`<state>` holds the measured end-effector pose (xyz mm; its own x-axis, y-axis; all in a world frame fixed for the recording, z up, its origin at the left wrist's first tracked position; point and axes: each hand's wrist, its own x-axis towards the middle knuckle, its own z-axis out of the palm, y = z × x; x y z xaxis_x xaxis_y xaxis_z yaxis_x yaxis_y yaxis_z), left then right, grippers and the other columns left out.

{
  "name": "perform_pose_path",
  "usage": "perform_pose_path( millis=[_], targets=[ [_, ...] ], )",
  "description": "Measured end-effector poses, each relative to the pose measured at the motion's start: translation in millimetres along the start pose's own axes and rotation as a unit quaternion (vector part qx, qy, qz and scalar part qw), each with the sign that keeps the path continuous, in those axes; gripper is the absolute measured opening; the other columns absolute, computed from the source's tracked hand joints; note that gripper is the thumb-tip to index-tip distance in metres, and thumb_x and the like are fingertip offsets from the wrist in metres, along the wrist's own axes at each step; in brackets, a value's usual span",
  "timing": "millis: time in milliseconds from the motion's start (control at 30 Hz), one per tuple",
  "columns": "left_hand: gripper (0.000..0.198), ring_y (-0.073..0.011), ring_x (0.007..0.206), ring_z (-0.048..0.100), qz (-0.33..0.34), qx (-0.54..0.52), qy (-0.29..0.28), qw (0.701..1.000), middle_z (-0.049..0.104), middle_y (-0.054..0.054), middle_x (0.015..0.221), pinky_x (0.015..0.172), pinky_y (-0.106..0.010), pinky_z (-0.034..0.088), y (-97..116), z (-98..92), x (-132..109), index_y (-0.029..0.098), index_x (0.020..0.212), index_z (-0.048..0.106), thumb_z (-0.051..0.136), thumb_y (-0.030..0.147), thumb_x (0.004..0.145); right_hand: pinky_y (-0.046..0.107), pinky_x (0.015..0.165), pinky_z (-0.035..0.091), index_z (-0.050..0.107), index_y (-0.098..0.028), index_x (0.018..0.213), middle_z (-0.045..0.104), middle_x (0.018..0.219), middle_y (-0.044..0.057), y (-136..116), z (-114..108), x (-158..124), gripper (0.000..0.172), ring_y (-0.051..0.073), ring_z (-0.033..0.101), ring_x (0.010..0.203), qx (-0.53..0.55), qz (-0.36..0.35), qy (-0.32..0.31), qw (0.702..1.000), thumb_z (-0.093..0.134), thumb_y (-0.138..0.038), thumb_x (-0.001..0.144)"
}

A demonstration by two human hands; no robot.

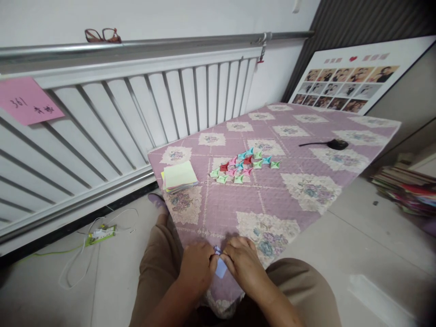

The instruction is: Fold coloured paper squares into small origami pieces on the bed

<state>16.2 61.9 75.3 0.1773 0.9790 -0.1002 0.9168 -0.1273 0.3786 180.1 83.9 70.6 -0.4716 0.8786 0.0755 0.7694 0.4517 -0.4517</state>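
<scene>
A small piece of folded lilac paper (221, 269) is pinched between my two hands over the near edge of the table. My left hand (198, 262) grips its left side with the thumb and fingers closed. On the other side my right hand (241, 258) holds it the same way, thumb pressed to the paper. The fingertips nearly meet at the paper's upper part, so the fold there is mostly hidden. Farther up the cloth lie several small folded paper shapes (240, 179) in green, pink, red and blue. A stack of square paper sheets (180, 175), pale yellow on top, sits to their left.
A patterned purple cloth (225, 213) covers the table. A black spoon (337, 144) lies at the far right. Beyond the left edge stands a white radiator (163, 104) with a pink note (29, 100). A power strip (101, 234) with cords is on the floor.
</scene>
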Motion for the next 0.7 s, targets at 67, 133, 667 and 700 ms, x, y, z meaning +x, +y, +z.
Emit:
perform_pose_path(
  millis=[67,133,667,700],
  targets=[
    [0.017,-0.0206,0.082,0.058,-0.007,0.017,-0.013,1.000,0.066,-0.003,0.083,0.072,-0.032,0.036,0,-1.8,2,0.019,0.079,0.062,0.050,0.028,0.088,0.037,0.083,0.030,0.059,-0.022,0.074,0.060,0.083,0.003,-1,1,0,0.016,0.020,0.051,0.087,-0.002,0.002,0.005,1.000,0.055,-0.027,0.088],
    [0.018,-0.0209,0.082,0.058,-0.016,0.035,-0.028,0.999,0.066,-0.004,0.084,0.072,-0.032,0.036,1,-2.9,4,0.018,0.080,0.062,0.050,0.029,0.088,0.037,0.082,0.030,0.058,-0.022,0.074,0.060,0.083,0.003,-1,2,0,0.015,0.020,0.050,0.087,-0.006,0.007,0.012,1.000,0.056,-0.027,0.087],
    [0.013,-0.0224,0.086,0.057,0.001,0.064,0.012,0.998,0.064,-0.004,0.088,0.076,-0.036,0.041,-10,11.8,-1,0.019,0.090,0.062,0.052,0.027,0.090,0.035,0.079,0.031,0.055,-0.023,0.081,0.059,0.082,0.000,1,18,-3,0.004,0.021,0.050,0.084,0.007,0.040,0.086,0.995,0.059,-0.021,0.083],
    [0.013,-0.0219,0.088,0.057,0.019,0.057,0.021,0.998,0.064,-0.003,0.091,0.077,-0.036,0.041,-13,13.3,-2,0.020,0.093,0.063,0.051,0.025,0.090,0.035,0.080,0.031,0.055,-0.023,0.081,0.059,0.081,0.000,0,17,-3,0.005,0.021,0.050,0.085,0.010,0.043,0.084,0.995,0.058,-0.020,0.083]
  ],
)
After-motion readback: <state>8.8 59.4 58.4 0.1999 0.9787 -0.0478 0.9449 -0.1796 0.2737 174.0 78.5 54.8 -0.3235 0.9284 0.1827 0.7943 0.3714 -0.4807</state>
